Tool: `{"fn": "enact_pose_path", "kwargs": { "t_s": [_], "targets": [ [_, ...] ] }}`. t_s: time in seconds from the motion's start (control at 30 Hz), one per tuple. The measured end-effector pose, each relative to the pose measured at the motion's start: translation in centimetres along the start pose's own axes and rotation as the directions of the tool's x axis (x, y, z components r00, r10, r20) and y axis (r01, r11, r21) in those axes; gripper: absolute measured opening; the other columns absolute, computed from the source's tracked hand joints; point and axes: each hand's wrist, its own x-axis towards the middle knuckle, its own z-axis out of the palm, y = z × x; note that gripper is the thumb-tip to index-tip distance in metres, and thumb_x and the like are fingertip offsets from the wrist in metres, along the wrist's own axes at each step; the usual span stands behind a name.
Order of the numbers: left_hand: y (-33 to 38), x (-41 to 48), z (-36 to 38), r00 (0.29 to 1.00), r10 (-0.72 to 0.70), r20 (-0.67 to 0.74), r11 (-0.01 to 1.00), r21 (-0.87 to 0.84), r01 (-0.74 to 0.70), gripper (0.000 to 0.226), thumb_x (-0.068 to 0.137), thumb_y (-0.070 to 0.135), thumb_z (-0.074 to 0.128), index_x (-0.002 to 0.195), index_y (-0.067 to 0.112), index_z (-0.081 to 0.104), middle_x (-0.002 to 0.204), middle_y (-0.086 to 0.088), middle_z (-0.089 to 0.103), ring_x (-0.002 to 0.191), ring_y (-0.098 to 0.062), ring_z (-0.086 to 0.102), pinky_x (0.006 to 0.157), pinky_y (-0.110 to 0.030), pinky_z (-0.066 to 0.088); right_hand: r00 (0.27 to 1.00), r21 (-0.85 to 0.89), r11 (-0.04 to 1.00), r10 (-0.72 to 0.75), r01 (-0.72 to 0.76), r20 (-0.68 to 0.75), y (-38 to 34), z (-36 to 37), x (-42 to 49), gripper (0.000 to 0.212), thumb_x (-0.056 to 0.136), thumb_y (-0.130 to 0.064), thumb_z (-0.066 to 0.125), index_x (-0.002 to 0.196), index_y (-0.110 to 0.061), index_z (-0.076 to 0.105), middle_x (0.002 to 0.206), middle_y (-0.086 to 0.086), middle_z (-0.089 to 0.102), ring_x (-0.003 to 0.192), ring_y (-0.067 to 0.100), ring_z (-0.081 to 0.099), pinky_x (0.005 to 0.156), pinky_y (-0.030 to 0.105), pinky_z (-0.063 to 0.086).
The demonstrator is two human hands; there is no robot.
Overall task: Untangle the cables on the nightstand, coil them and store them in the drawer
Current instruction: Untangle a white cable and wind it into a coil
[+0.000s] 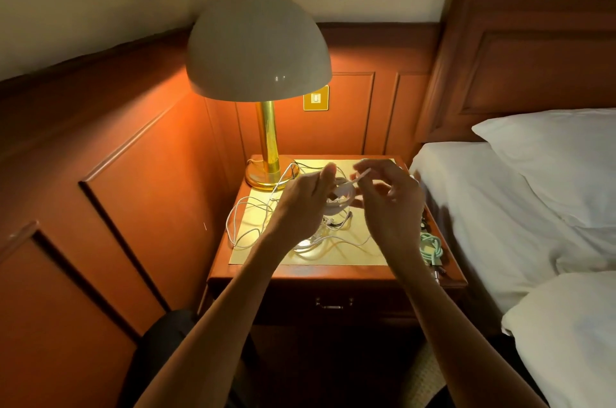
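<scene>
Above the wooden nightstand, my left hand grips a small coil of white cable. My right hand pinches the free end of that same white cable between thumb and fingertips, just right of the coil. More white cable lies in loose tangled loops on the gold mat, trailing left toward the lamp base. A mint-green cable lies coiled at the nightstand's right edge. The drawer below, with a dark metal handle, is closed.
A brass lamp with a white dome shade stands at the back left of the nightstand. Wood panelling with a wall switch runs behind. A bed with white sheets and pillows sits close on the right.
</scene>
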Motion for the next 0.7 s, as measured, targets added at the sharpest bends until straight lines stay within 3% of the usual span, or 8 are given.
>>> {"fn": "enact_pose_path", "kwargs": {
  "t_s": [0.1,0.23,0.3,0.4,0.47,0.53,0.6,0.7],
  "targets": [
    [0.0,0.2,0.0,0.998,0.002,-0.055,1.000,0.006,-0.001,0.043,0.107,0.038,0.035,0.080,0.019,0.062,0.067,0.012,0.058,0.056,0.006,0.057,0.050,-0.007,0.036,0.914,0.428,0.812,0.390,-0.398,0.109,-0.7,-0.3,0.2,0.014,0.097,-0.005,0.058,0.106,-0.005,0.068,0.087,0.007,0.077,0.081,0.023,0.076,0.063,0.032,0.060],
    [-0.8,0.1,0.2,0.992,-0.018,-0.125,1.000,0.006,0.019,0.046,0.107,0.043,0.034,0.082,0.017,0.064,0.077,0.000,0.067,0.069,-0.010,0.065,0.057,-0.020,0.046,0.844,0.506,0.678,0.462,-0.533,0.271,0.4,-1.4,0.2,0.015,0.097,-0.009,0.059,0.109,-0.008,0.069,0.100,0.011,0.076,0.093,0.028,0.075,0.070,0.036,0.061],
    [-1.0,0.4,-0.4,0.983,-0.083,-0.164,0.995,-0.065,0.073,0.054,0.106,0.047,0.032,0.088,0.011,0.068,0.078,-0.001,0.066,0.070,-0.015,0.064,0.059,-0.025,0.043,0.846,0.467,0.707,0.472,-0.531,0.247,1.3,-2.5,0.3,0.017,0.095,-0.006,0.061,0.108,-0.009,0.072,0.098,0.008,0.077,0.090,0.026,0.075,0.070,0.036,0.062],
    [-1.1,0.6,-2.1,0.966,-0.127,-0.227,0.986,-0.136,0.098,0.051,0.100,0.054,0.029,0.091,0.018,0.065,0.084,-0.001,0.062,0.071,0.002,0.060,0.065,-0.019,0.051,0.905,0.272,0.867,0.366,-0.417,0.218,2.8,-4.7,0.4,0.021,0.091,-0.005,0.065,0.110,-0.010,0.073,0.093,0.003,0.078,0.072,0.021,0.074,0.060,0.031,0.060],
    [-1.3,0.7,-3.0,0.958,-0.122,-0.260,0.986,-0.140,0.087,0.049,0.104,0.047,0.032,0.088,0.015,0.065,0.083,-0.002,0.066,0.073,-0.002,0.062,0.071,-0.030,0.055,0.918,0.157,0.931,0.277,-0.329,0.285,3.6,-5.5,0.0,0.019,0.091,-0.010,0.066,0.109,-0.011,0.074,0.092,0.005,0.077,0.063,0.020,0.068,0.056,0.030,0.058],
    [-1.4,0.7,-3.2,0.959,-0.078,-0.271,0.997,-0.029,0.073,0.047,0.107,0.039,0.034,0.085,0.011,0.066,0.078,-0.003,0.066,0.069,-0.004,0.062,0.065,-0.028,0.052,0.920,0.108,0.958,0.219,-0.266,0.324,3.7,-5.6,-0.3,0.021,0.094,-0.021,0.061,0.107,-0.010,0.074,0.096,0.007,0.076,0.064,0.020,0.067,0.056,0.030,0.057],
    [-1.3,0.5,-2.8,0.965,0.010,-0.261,0.993,0.113,0.020,0.043,0.107,0.035,0.036,0.082,0.014,0.064,0.072,0.003,0.063,0.061,0.003,0.060,0.056,-0.013,0.044,0.906,0.145,0.946,0.221,-0.289,0.362,3.0,-5.1,-0.4,0.034,0.096,-0.035,0.052,0.111,-0.012,0.071,0.096,0.007,0.075,0.069,0.023,0.069,0.057,0.031,0.058],
    [-1.4,0.1,-1.8,0.957,0.128,-0.260,0.972,0.222,-0.070,0.051,0.107,0.036,0.036,0.076,0.006,0.063,0.069,-0.007,0.066,0.060,-0.009,0.065,0.054,-0.025,0.050,0.859,0.042,0.957,0.237,-0.286,0.454,1.6,-4.0,-0.2,0.043,0.086,-0.045,0.062,0.119,-0.018,0.070,0.093,0.002,0.076,0.072,0.024,0.073,0.061,0.035,0.061]
  ]
}}
